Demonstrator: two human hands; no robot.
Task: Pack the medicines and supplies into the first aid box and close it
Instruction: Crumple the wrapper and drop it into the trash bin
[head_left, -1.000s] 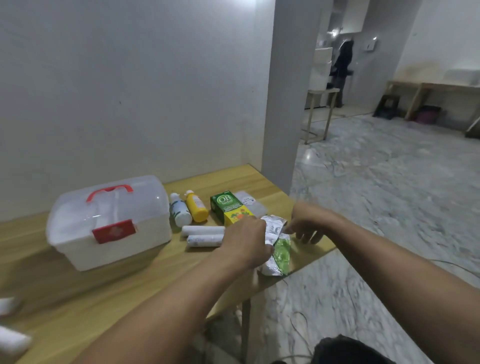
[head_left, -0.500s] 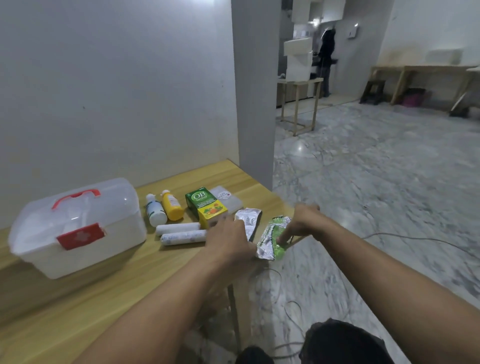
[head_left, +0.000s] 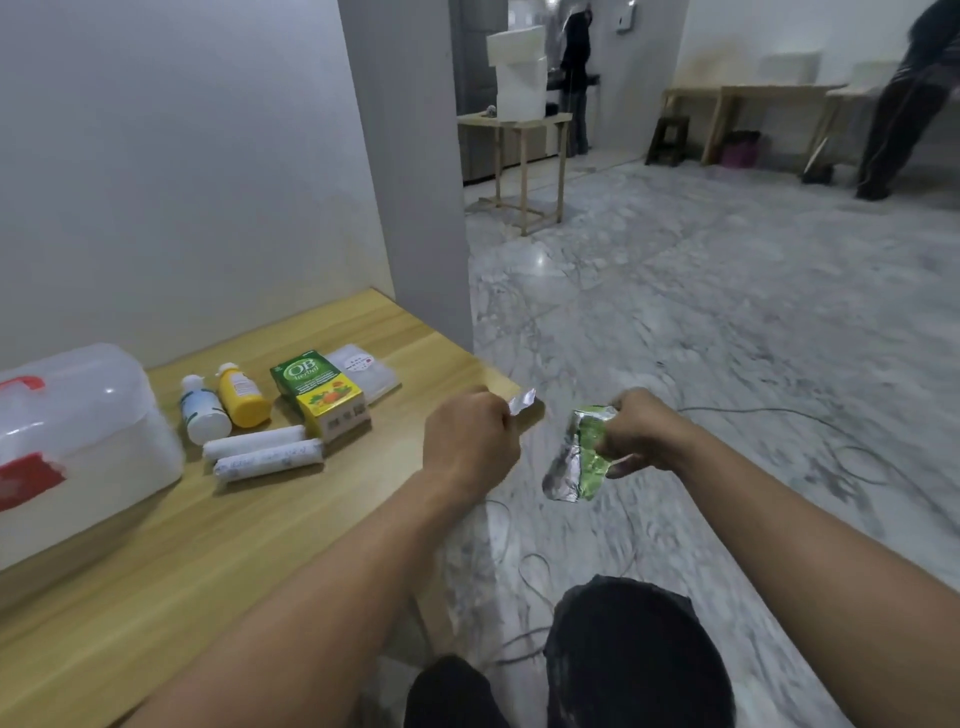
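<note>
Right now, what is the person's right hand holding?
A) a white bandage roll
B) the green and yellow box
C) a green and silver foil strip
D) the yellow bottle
C: the right hand grips a green and silver foil strip out past the table edge, while the yellow bottle, bandage rolls and box lie on the table.

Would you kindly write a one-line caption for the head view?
Each hand holds a foil packet: left hand, right hand with green foil packet; first aid box closed.
</note>
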